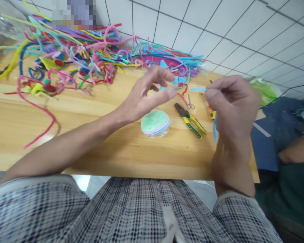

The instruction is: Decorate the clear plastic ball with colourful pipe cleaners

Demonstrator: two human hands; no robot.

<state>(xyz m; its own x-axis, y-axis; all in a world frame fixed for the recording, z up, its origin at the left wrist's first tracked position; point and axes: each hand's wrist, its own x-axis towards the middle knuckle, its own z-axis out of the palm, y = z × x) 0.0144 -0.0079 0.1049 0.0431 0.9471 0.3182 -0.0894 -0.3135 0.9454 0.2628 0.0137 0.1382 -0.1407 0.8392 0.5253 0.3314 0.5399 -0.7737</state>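
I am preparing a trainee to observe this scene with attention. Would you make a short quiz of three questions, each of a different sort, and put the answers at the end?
1. True or false: the pliers lie to the right of the green-topped dome.
2. Fill the gap: the pliers' handles are dark green and ____.
3. Choose one: what does the person's right hand pinch?
A) the small scissors
B) a light-blue strip
C) the pliers

Key: 1. True. 2. Yellow. 3. B.
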